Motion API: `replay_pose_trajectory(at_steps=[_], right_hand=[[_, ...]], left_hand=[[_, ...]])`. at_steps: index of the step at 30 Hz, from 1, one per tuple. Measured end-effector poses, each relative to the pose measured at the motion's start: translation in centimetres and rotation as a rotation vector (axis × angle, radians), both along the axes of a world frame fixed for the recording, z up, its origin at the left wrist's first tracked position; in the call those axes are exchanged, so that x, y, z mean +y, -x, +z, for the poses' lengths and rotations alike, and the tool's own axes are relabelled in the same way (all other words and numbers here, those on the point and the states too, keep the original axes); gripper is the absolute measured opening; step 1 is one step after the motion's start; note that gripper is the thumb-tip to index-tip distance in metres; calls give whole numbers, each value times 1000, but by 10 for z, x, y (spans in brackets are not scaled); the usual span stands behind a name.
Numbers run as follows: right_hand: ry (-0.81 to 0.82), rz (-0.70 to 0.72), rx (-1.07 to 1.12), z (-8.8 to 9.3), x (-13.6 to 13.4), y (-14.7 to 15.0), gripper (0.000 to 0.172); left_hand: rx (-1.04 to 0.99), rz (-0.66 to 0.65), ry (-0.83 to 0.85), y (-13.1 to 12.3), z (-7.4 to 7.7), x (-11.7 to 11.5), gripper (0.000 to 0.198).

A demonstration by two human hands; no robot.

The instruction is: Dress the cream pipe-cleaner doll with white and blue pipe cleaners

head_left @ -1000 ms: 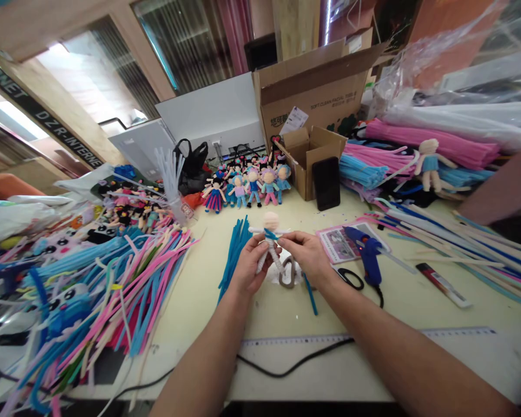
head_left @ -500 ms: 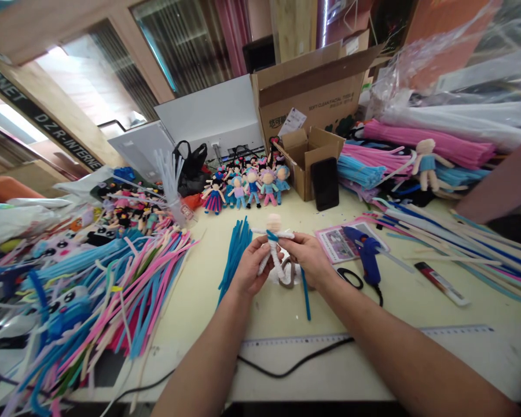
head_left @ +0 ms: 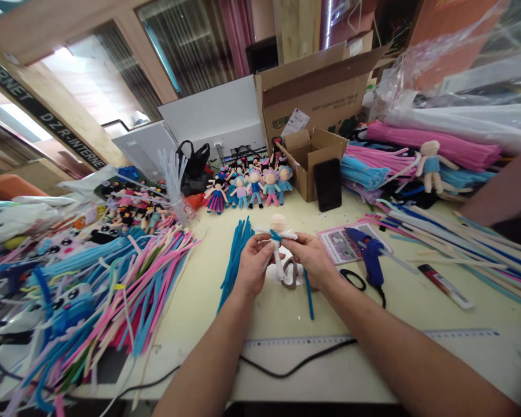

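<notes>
A small doll (head_left: pixel 279 263) with a round beige head, white arms and white legs is held upright over the middle of the table. Teal pipe cleaner crosses its chest. My left hand (head_left: pixel 257 263) pinches the doll's body and arm from the left. From the right, my right hand (head_left: pixel 308 255) grips it at the chest by the teal wrap. A loose teal strip (head_left: pixel 308 295) hangs or lies just below my right hand. Beside my left hand lies a bundle of teal pipe cleaners (head_left: pixel 235 260). Behind the doll's legs is a grey-brown ring-shaped object (head_left: pixel 290 274), partly hidden.
A blue glue gun (head_left: pixel 370 258), black scissors handle (head_left: pixel 351 279), a lighter-like tube (head_left: pixel 446 286) and a ruler (head_left: pixel 460 334) lie right and front. Finished dolls (head_left: pixel 255 188), cardboard boxes (head_left: pixel 310 162) and a phone (head_left: pixel 328 184) stand behind. Coloured pipe cleaners (head_left: pixel 143 289) heap at left.
The doll is turned slightly, its legs now closer together, and the fingers of my left hand have shifted up toward its chest. The whole view has moved a little.
</notes>
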State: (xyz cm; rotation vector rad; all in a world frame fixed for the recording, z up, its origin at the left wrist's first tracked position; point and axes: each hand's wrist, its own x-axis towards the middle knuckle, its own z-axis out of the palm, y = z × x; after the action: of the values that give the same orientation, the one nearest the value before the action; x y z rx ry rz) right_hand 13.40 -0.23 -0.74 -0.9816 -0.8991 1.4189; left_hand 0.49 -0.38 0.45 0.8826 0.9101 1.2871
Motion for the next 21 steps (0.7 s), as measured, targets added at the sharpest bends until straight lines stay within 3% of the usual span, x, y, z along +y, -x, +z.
replay_pose_trajectory(at_steps=[5,21], right_hand=[[-4,-9,-18,-1,1,-1,36],[-23,-11,-12,5,1,-3,24]], left_hand=[[11,2,-25,-1,-1,0,37],[-6,-36,-39,-1,-1,-1,33]])
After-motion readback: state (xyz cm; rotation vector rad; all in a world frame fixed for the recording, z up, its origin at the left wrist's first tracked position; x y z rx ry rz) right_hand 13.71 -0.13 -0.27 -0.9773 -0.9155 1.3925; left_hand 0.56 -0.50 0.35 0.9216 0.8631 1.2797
